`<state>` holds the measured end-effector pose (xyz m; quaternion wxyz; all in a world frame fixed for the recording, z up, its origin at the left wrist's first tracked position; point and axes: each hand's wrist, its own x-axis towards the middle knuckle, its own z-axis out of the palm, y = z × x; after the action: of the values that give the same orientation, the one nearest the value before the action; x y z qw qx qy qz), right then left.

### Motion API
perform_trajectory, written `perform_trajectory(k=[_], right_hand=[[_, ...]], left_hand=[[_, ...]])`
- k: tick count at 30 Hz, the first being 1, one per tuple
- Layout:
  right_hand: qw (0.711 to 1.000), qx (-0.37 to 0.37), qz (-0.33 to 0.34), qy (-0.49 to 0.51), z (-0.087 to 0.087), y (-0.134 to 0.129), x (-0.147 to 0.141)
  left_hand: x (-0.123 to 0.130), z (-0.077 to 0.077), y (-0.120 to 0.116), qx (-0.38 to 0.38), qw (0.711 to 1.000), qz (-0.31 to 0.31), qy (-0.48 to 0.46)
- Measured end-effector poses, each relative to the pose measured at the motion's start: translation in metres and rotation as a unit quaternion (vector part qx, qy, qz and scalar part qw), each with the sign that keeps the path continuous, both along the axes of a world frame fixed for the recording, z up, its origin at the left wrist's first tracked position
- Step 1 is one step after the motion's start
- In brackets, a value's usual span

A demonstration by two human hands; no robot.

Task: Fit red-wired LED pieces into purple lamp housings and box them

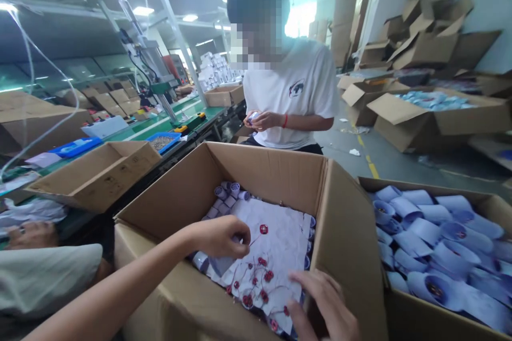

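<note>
My left hand (224, 237) reaches over the open cardboard box (266, 162), thumb and finger pinched on the thin wire of a small round red part (263, 229). Whether that part hangs or rests on the sheet is hard to tell. Several similar red wired parts (255, 281) lie scattered on the white paper sheet (276, 224). Around the sheet, white plastic cylinders (234, 189) line the box's inner sides. At the box's near right side is my right hand (324, 303), slightly blurred, fingers apart and holding nothing visible.
Beyond the box a co-worker (288, 90) holds a small white item. A box of white cylinders (432, 240) stands at right. To the left runs a green workbench (196, 122) with an open carton (100, 170); another person's sleeve (52, 277) is nearer.
</note>
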<state>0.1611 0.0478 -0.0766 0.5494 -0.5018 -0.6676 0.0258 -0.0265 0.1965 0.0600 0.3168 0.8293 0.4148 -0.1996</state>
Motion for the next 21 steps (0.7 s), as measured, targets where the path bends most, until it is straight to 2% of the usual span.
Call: perform_trajectory(k=[2, 3, 6, 8, 11, 15, 21], right_hand=[[0.994, -0.063, -0.015, 0.088, 0.008, -0.004, -0.01], [0.985, -0.087, 0.01, 0.147, 0.013, -0.007, -0.015], [0.926, -0.163, 0.161, 0.299, 0.024, -0.021, -0.023], [0.89, -0.219, 0.235, 0.324, 0.031, -0.033, -0.02], [0.853, -0.278, 0.273, 0.346, 0.037, -0.052, -0.01], [0.784, -0.283, 0.367, 0.413, 0.037, -0.069, 0.002], [0.641, -0.304, 0.498, 0.499, 0.033, -0.079, 0.001]], left_hand=[[0.001, 0.027, -0.031, 0.021, 0.997, -0.003, -0.069], [0.001, 0.036, -0.048, 0.033, 0.995, -0.004, -0.096], [0.0, 0.048, -0.093, 0.073, 0.99, -0.003, -0.124], [-0.002, 0.05, -0.116, 0.097, 0.989, 0.001, -0.115], [-0.006, 0.052, -0.141, 0.118, 0.987, 0.004, -0.107], [-0.014, 0.053, -0.164, 0.107, 0.989, -0.033, -0.1], [-0.02, 0.042, -0.194, 0.102, 0.983, -0.069, -0.135]])
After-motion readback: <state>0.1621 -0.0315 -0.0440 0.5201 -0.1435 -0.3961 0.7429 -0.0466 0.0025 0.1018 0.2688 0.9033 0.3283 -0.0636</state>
